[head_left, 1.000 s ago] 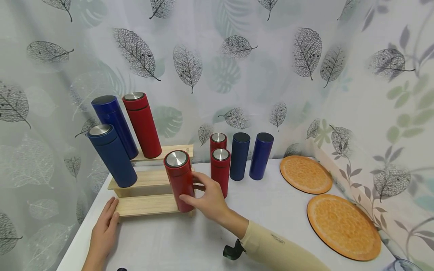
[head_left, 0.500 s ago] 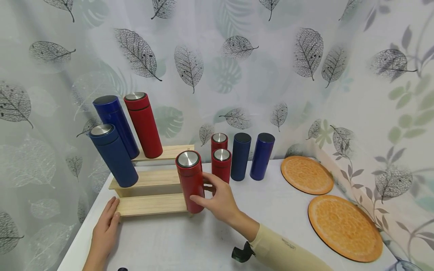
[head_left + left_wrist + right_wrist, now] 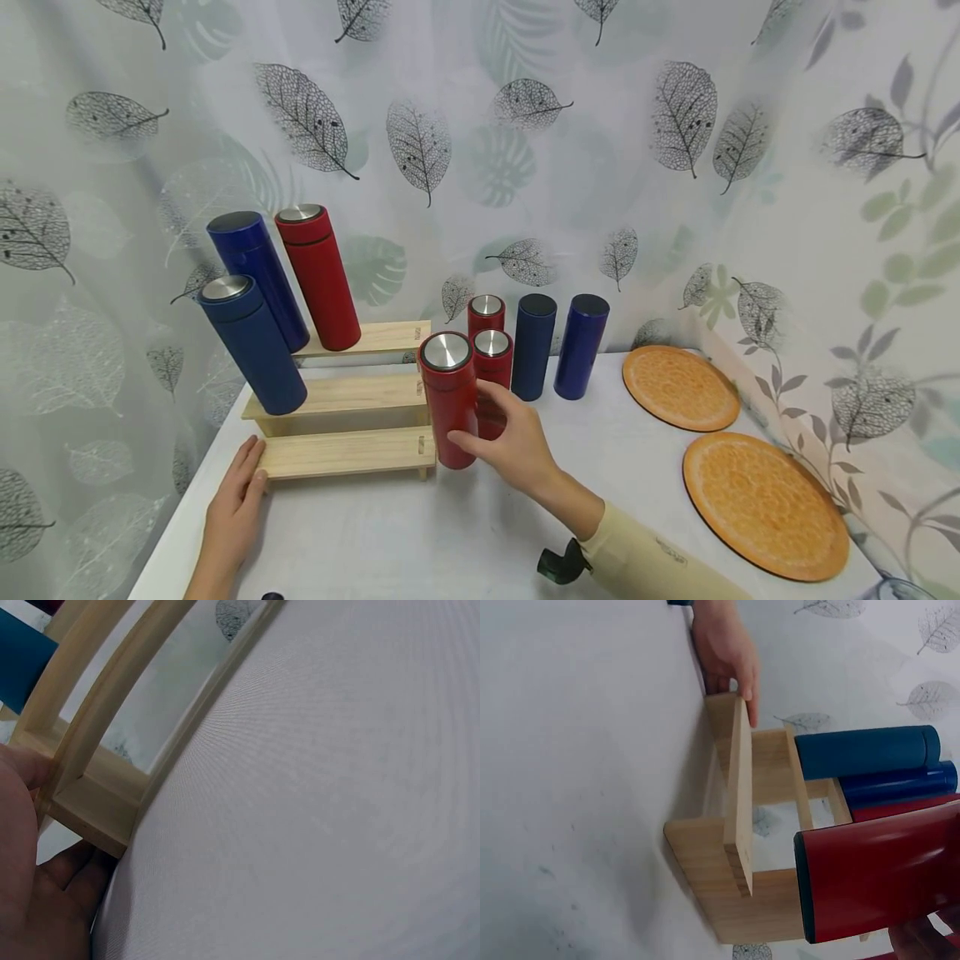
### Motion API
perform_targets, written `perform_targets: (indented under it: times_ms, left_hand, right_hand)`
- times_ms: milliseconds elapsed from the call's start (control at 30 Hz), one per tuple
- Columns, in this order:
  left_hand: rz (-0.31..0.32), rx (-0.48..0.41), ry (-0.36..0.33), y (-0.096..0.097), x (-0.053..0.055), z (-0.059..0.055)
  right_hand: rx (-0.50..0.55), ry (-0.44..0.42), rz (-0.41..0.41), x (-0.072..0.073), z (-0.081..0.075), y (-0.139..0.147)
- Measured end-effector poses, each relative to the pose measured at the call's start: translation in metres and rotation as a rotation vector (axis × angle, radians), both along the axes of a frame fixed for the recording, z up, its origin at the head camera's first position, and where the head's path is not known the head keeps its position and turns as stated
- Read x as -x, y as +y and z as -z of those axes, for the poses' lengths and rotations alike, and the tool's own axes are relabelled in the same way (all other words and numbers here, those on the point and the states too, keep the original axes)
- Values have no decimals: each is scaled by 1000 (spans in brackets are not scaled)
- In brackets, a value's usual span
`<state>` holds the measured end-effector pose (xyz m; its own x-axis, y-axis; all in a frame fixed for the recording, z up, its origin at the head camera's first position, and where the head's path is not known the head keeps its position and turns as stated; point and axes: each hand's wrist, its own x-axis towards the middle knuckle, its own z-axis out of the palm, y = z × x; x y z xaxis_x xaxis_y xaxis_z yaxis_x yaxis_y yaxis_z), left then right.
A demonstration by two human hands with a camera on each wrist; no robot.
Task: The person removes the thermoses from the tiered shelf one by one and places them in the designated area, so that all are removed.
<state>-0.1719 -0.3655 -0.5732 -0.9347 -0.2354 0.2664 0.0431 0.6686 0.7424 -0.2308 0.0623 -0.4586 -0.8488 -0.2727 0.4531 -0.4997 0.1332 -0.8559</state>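
Note:
My right hand (image 3: 521, 442) grips a red thermos flask (image 3: 452, 404) with a steel lid, thumb in front and fingers behind. It is upright at the right end of a three-step wooden rack (image 3: 337, 454). In the right wrist view the flask (image 3: 877, 870) overlaps the rack's end, its dark base showing. My left hand (image 3: 234, 508) holds the left end of the lowest step; in the left wrist view the thumb lies at the plank and the other fingers are around the end panel. A dark blue flask (image 3: 251, 346) stands on the middle step.
A blue flask (image 3: 258, 279) and a red flask (image 3: 318, 279) stand on the top step. Behind my right hand are two red flasks (image 3: 486, 308), a navy flask (image 3: 534, 346) and a blue one (image 3: 581, 346). Two round orange mats (image 3: 765, 504) lie at the right.
My right hand has carried the red flask rightwards, from in front of the lowest step to past its right end. My left hand has stayed at the rack's left end.

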Motion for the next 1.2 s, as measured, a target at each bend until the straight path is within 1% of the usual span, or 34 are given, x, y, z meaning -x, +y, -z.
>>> perform_targets:
  times_ms: [200, 567, 867, 1033, 1200]
  left_hand:
    - [-4, -12, -5, 0, -1, -1]
    - [-10, -12, 11, 1, -2, -2]
    - [-18, -13, 5, 5, 0, -3]
    - [-23, -12, -5, 5, 0, -4]
    - [-25, -9, -5, 4, -1, -3]
  right_hand:
    - [-15, 17, 63, 1, -3, 15]
    - [-33, 27, 95, 4, -5, 40]
    - [-71, 31, 134, 8, -6, 66]
    - [-77, 30, 160, 11, -4, 78]
    - [-80, 17, 180, 15, 2, 87]
